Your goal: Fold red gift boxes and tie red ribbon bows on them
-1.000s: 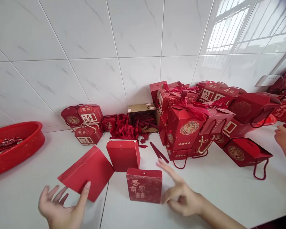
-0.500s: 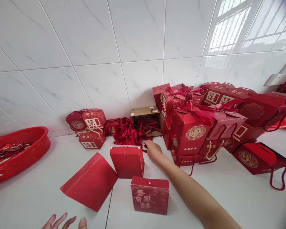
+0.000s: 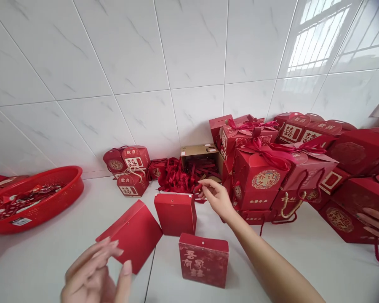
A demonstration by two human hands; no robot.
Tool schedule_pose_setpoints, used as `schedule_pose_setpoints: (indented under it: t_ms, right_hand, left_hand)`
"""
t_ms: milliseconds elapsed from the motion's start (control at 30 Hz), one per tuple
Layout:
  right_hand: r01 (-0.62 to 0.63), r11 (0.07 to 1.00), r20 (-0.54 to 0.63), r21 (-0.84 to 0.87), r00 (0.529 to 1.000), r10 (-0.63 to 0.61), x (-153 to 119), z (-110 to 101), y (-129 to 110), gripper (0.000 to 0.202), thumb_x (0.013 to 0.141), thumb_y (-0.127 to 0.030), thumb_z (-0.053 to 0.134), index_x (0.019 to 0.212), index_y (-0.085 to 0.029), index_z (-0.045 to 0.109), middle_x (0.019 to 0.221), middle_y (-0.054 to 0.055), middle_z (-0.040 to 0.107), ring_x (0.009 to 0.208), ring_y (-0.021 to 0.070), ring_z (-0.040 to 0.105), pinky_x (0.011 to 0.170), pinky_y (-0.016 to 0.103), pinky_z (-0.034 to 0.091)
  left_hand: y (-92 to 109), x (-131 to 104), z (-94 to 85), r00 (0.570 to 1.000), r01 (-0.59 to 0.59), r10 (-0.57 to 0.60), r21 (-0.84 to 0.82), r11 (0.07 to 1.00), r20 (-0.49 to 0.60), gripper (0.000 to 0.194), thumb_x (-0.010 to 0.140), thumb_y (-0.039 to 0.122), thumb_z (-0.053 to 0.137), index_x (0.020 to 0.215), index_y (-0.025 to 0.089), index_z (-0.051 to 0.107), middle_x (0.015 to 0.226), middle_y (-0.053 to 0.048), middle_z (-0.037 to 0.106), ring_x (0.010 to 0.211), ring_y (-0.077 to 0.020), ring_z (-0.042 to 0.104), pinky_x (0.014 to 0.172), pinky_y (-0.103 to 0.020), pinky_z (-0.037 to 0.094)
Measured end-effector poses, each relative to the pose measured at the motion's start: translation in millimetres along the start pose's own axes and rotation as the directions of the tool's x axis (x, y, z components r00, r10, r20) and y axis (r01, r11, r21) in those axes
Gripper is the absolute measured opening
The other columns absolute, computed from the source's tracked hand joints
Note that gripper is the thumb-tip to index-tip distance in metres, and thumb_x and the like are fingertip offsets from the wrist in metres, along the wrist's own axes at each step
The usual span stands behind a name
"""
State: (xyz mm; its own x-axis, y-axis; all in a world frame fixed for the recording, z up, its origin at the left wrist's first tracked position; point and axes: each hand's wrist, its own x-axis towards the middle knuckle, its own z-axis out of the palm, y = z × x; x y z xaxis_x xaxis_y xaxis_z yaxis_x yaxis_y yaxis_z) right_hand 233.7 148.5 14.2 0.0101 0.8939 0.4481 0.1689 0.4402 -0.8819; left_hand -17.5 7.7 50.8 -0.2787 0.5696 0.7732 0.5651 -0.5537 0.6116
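Note:
My right hand is reached out beside the pile of dark red ribbons. Its thumb and fingertips are pinched together; something small and dark red shows at them, too small to name. Just below and left of it stands a plain red box with small holes near its top. My left hand is raised low in front, fingers apart and holding nothing. Its fingertips overlap the view of a tilted red box. Between my arms stands a smaller red box with pale characters on its front.
Stacked red gift boxes with ribbon bows fill the right side. A cardboard box of dark red strips stands by the tiled wall. A red plastic basket lies left, near small gift boxes. Another person's hand touches a box at far right.
My left hand has risen further into view. My right hand has lifted slightly from the table near the ribbons. Another person's hand has appeared over the boxes at right.

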Motion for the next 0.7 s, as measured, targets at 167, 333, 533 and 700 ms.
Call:
schedule_pose_setpoints:
  t_ms: [167,333,533,700]
  right_hand:
    - [0.165,0.98,-0.009,0.109,0.986,-0.165,-33,-27,-70,0.019,0.092,-0.028,0.053,0.1,-0.019,0.067,0.081,0.004,0.069,0.065,0.0132,0.068,0.06,0.026,0.057]
    - [0.407,0.913,-0.016,0.014,0.914,-0.406,-68,-44,-120,0.022,0.09,-0.01,0.052,0.1,-0.022,0.069,0.079,0.003,0.068,0.066,0.0123,0.065,0.058,0.024,0.055]
    - [0.532,0.846,0.123,-0.012,0.841,-0.527,-99,-61,-140,0.034,0.084,-0.003,0.059,0.11,-0.023,0.067,0.094,0.007,0.071,0.083,0.0171,0.068,0.071,0.029,0.059]
    - [0.625,0.78,0.135,0.035,0.77,-0.623,-125,-69,-142,0.033,0.088,0.001,0.054,0.107,-0.022,0.068,0.093,0.006,0.071,0.082,0.0142,0.07,0.07,0.023,0.06]
  left_hand:
    - [52,26,50.6,0.925,-0.305,0.284,0.045,0.951,0.253,0.033,0.079,0.014,0.065,0.11,0.022,0.055,0.113,-0.009,0.054,0.107,-0.0259,0.057,0.091,-0.042,0.051]
    - [82,28,82.8,0.819,-0.35,0.369,-0.126,0.928,0.44,0.021,0.084,0.01,0.063,0.1,0.022,0.057,0.094,-0.005,0.062,0.087,-0.019,0.061,0.076,-0.032,0.054]
    - [100,9,68.7,0.847,-0.256,0.371,-0.319,0.912,0.381,0.023,0.08,0.0,0.062,0.091,0.019,0.059,0.08,-0.002,0.063,0.076,-0.0154,0.061,0.066,-0.027,0.053]
    - [120,-4,44.1,0.813,-0.155,0.394,-0.493,0.856,0.428,0.024,0.08,0.001,0.055,0.094,0.019,0.063,0.079,-0.005,0.067,0.077,-0.018,0.063,0.067,-0.031,0.055]
